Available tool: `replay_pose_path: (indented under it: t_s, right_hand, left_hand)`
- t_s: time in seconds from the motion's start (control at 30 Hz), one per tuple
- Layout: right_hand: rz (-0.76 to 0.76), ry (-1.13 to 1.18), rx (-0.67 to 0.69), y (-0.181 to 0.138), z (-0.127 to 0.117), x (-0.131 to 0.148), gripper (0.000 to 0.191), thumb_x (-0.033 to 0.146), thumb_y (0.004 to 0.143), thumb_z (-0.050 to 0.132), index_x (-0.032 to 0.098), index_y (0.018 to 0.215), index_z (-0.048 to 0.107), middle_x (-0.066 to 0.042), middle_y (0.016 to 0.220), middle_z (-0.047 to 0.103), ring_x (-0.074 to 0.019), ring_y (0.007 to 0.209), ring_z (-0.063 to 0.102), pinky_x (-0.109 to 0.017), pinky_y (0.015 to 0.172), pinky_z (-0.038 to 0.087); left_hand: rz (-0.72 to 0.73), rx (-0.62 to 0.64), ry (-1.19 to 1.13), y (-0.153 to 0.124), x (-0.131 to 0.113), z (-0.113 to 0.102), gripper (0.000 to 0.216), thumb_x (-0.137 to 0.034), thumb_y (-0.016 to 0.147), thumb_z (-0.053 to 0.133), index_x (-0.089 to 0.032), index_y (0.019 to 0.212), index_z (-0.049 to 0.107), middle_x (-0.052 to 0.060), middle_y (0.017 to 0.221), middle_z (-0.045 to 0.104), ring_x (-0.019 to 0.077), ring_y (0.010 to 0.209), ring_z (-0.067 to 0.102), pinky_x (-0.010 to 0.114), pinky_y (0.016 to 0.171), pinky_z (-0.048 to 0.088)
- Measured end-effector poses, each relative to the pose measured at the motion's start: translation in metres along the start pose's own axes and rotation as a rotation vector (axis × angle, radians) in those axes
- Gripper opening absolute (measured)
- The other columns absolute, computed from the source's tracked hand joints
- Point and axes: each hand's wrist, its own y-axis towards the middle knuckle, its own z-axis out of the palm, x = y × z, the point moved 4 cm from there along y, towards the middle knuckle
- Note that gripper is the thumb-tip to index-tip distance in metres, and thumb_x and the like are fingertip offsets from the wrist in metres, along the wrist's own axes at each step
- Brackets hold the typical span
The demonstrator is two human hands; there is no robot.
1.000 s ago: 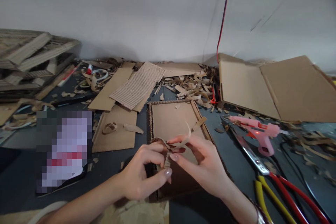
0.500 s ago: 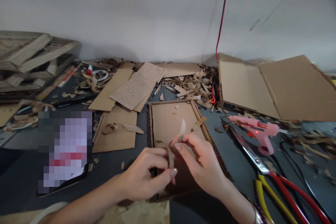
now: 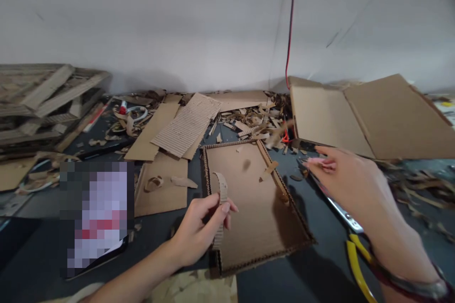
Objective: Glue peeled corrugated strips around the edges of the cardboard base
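- We find a folded cardboard sheet [image 3: 373,118] lying beyond the right hand, propped against the wall and kept out of the working area.
- We find a shallow cardboard tray [image 3: 256,232] lying flat just right of the left hand, its open interior within easy reach.
- We record the right hand [image 3: 355,189] as loosely curled, extended away from the tray, holding nothing visible.
- We note yellow-handled pliers [image 3: 353,265] below the right hand.
- We record the left hand [image 3: 197,234] as closed in a pinch on a corrugated cardboard strip [image 3: 221,208], held upright above the tray's left wall, the grip keeping its arch.
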Motion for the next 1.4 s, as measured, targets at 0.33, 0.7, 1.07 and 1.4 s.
replay_pose_path:
  t_s: [0.33, 0.7, 1.07, 1.4]
  right_hand:
    - [-0.603, 0.005, 0.325, -0.023, 0.055, 0.045, 0.042, 0.001, 0.077, 0.036, 0.012, 0.114, 0.054, -0.011, 0.12, 0.054, -0.0269, 0.105, 0.048, -0.042, 0.087, 0.043]
    - [-0.268, 0.028, 0.066, -0.005, 0.027, 0.022, 0.026, 0.019, 0.084, 0.043, 0.011, 0.104, 0.057, -0.014, 0.101, 0.061, -0.0275, 0.091, 0.056, -0.042, 0.078, 0.046]
    - [-0.331, 0.256, 0.23, -0.091, 0.011, 0.025, 0.025, 0.026, 0.085, 0.044, 0.018, 0.106, 0.055, -0.01, 0.106, 0.06, -0.0242, 0.101, 0.055, -0.041, 0.084, 0.048]
    - [-0.29, 0.355, 0.247, -0.109, 0.011, 0.028, 0.019, 0.024, 0.084, 0.044, 0.02, 0.093, 0.06, -0.009, 0.093, 0.065, -0.0224, 0.088, 0.061, -0.034, 0.071, 0.054]
  left_hand:
    - [-0.063, -0.195, 0.13, 0.008, -0.001, -0.015, 0.031, -0.036, 0.09, 0.03, -0.019, 0.066, 0.04, -0.006, 0.052, 0.037, 0.0089, 0.044, 0.038, 0.021, 0.046, 0.032]
    - [-0.307, -0.019, 1.09, 0.017, -0.015, -0.026, 0.008, -0.026, 0.077, 0.043, -0.019, 0.076, 0.047, 0.001, 0.057, 0.054, 0.0217, 0.056, 0.058, 0.026, 0.049, 0.032]
    - [-0.321, -0.175, 1.154, 0.036, -0.061, -0.067, 0.033, -0.028, 0.079, 0.04, -0.014, 0.109, 0.041, 0.007, 0.074, 0.064, 0.0241, 0.065, 0.062, 0.031, 0.058, 0.042]
    - [0.14, -0.464, 1.661, 0.048, -0.185, -0.056, 0.034, -0.042, 0.075, 0.046, -0.019, 0.096, 0.062, -0.002, 0.069, 0.055, 0.0258, 0.076, 0.062, 0.043, 0.071, 0.046]
